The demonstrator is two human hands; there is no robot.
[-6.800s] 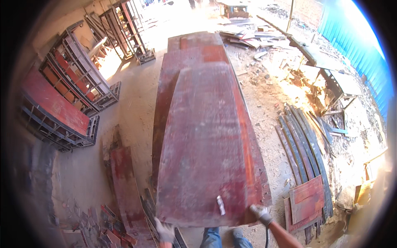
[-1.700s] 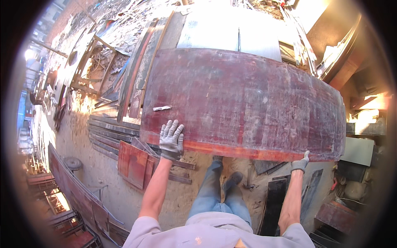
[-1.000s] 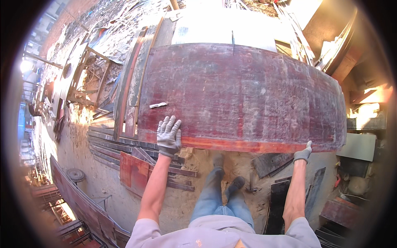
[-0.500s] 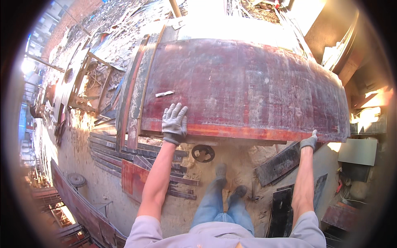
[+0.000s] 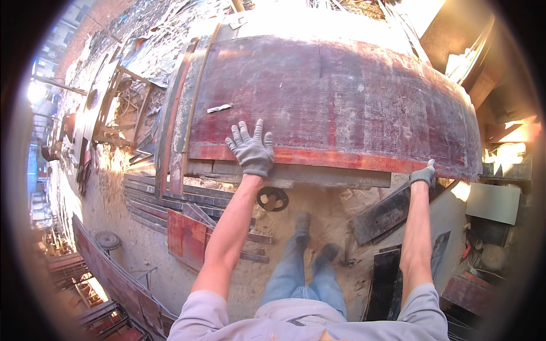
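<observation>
A large dark-red plywood panel point(image 5: 341, 96) lies flat on top of a stack of similar boards in front of me. My left hand point(image 5: 250, 149), in a grey glove, rests flat on the panel's near edge with fingers spread. My right hand point(image 5: 424, 173), also gloved, grips the panel's near right edge. A small white scrap point(image 5: 219, 108) lies on the panel beyond my left hand. My legs and shoes stand on sandy ground just below the stack.
A round metal wheel piece point(image 5: 272, 198) lies on the sand under the stack's edge. Dark planks point(image 5: 387, 213) and red panels point(image 5: 187, 238) lie on the ground left and right of my feet. A wooden frame point(image 5: 122, 108) stands at far left among debris.
The panel has slid farther away from me onto the stack. My left hand stays flat on its edge and my right hand has followed the right edge outward.
</observation>
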